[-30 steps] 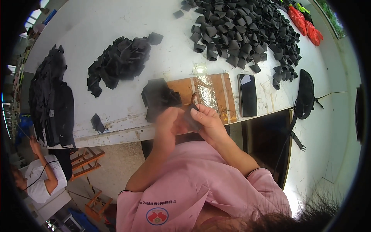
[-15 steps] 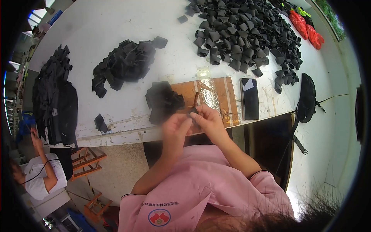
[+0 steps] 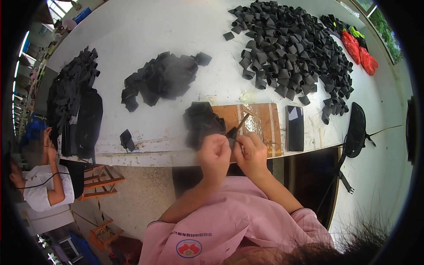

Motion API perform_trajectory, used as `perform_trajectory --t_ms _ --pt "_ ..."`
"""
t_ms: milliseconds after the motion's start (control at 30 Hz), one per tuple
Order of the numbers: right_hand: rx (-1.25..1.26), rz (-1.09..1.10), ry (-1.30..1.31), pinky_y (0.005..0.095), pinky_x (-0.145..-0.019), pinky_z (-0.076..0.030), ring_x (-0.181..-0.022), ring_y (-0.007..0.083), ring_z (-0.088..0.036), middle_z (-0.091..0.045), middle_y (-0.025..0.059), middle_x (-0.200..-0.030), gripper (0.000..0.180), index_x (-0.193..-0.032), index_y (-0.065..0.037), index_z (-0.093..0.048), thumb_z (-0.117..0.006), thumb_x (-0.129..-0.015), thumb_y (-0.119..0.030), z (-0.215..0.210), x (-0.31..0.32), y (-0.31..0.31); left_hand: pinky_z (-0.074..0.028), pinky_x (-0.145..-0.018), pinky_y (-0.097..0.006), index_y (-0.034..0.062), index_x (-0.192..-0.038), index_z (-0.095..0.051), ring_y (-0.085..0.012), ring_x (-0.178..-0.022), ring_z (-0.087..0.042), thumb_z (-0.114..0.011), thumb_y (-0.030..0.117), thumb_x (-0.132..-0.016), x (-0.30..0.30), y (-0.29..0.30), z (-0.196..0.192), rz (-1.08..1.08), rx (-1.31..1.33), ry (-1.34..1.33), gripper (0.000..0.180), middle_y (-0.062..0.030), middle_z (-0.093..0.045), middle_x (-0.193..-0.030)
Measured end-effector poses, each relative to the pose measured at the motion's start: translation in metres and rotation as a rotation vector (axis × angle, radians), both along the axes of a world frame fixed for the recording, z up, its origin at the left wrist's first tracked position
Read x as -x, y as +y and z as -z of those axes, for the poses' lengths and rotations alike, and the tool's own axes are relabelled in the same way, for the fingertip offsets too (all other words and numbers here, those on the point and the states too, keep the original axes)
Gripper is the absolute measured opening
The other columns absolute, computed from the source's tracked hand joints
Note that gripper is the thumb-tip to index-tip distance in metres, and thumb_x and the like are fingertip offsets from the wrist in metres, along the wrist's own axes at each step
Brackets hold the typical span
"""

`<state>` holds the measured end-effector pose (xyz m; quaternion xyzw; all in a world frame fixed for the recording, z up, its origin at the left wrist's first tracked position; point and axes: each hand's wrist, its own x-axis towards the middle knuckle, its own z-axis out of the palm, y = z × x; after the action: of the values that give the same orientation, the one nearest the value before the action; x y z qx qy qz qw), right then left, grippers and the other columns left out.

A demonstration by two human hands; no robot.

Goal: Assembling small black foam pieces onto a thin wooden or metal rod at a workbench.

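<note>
My left hand and my right hand meet just over the near edge of the white table. Between their fingers they pinch a small black fabric piece. A thin brown stick-like tool pokes up from that piece, and my right hand grips it. Right behind my hands lies a wooden board with a small stack of black pieces on its left end.
A black phone lies right of the board. A big heap of folded black pieces fills the far right, with a smaller pile mid-table and black strips at the left edge. A person in white sits lower left.
Both hands have stayed together at the table edge, shifting slightly; the stick-like tool now points up over the board. The view has drifted a little.
</note>
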<state>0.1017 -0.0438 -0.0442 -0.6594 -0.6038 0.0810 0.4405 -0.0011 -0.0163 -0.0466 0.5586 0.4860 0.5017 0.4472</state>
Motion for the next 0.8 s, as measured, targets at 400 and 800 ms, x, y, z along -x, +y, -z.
perform_trajectory --t_ms 400,800 --pt "0.454 -0.440 1.915 0.0176 -0.050 -0.033 -0.055 0.0050 -0.042 -0.050 -0.0031 -0.066 0.012 -0.078 -0.005 -0.056 -0.056 -0.083 -0.016 -0.014 -0.018 0.005 -0.027 -0.041 -0.015 -0.0002 -0.084 -0.050 0.0000 -0.047 -0.037 -0.052 -0.009 -0.073 0.002 0.015 -0.020 0.110 -0.077 -0.050 0.014 0.0001 -0.052 -0.068" --pt "0.372 -0.502 1.125 0.0172 -0.045 -0.023 -0.050 0.0027 -0.030 -0.038 -0.0075 -0.058 0.024 -0.073 -0.007 -0.055 -0.057 -0.084 -0.027 -0.094 -0.045 0.055 -0.022 -0.034 -0.018 0.0015 -0.100 -0.048 -0.0029 -0.032 -0.029 -0.039 0.003 -0.088 0.007 0.059 -0.077 0.644 0.786 -1.222 0.016 -0.0097 -0.056 -0.077"
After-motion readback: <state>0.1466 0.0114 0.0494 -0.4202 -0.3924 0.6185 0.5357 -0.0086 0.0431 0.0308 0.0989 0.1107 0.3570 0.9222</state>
